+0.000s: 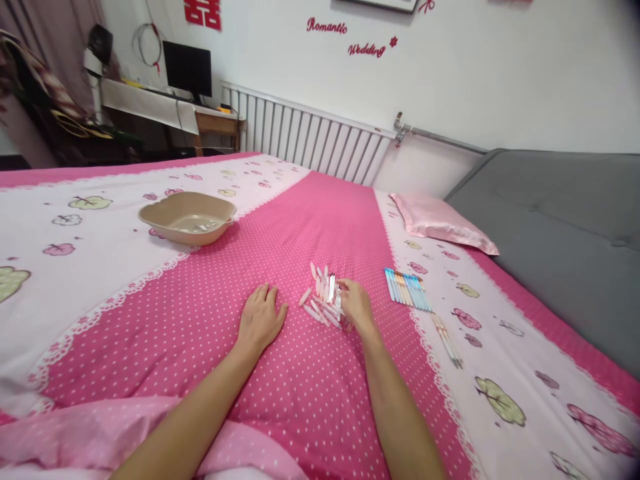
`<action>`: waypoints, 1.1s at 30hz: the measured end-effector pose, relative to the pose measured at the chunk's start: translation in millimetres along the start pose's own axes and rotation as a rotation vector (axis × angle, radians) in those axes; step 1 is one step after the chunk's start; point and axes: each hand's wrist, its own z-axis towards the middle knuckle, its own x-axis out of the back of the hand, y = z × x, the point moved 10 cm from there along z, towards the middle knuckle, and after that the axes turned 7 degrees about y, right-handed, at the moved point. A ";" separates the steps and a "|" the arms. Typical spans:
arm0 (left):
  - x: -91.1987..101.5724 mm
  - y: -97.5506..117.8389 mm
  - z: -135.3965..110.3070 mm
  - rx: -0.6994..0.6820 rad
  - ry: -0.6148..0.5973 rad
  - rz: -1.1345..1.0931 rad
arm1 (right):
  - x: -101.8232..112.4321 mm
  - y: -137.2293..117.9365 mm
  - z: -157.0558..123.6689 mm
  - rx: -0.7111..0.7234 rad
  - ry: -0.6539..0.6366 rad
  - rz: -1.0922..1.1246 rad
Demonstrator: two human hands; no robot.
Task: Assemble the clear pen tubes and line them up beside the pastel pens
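My left hand [260, 319] lies flat on the pink dotted bedspread [210, 307], fingers stretched out, holding nothing. Just to its right is a small heap of white and pale pink pen caps [320, 297]. My right hand [356, 303] rests at the heap's right edge, fingers curled and pinching at the caps; what sits between the fingertips is too small to name. A neat row of light blue and orange pens [407, 289] lies to the right of that hand, with a few thin pens [447, 340] nearer me.
A beige plastic basin [187, 217] sits on the bed at the far left. A pink pillow [440, 223] lies at the back right beside a grey sofa [565, 233]. A white radiator [310, 137] and a desk with a monitor [187, 70] stand behind.
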 end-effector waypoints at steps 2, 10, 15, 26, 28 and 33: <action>0.3 2.9 2.2 -0.009 0.006 -0.021 | -1.6 10.2 0.2 -0.006 -0.002 -0.004; 2.2 41.0 43.4 0.024 0.041 -0.149 | -12.7 0.1 4.0 0.187 -0.051 0.019; -19.4 58.5 64.2 0.191 -0.092 -0.139 | -20.5 -3.7 -0.2 0.249 -0.081 -0.038; -37.7 49.9 43.9 0.133 -0.203 -0.282 | -22.9 1.5 0.3 0.198 -0.079 -0.151; -40.0 48.0 45.6 0.149 -0.206 -0.318 | -25.8 0.1 -0.1 0.210 -0.093 -0.153; -45.6 43.5 46.1 0.193 -0.199 -0.412 | -28.1 -4.7 -2.8 0.226 -0.141 -0.140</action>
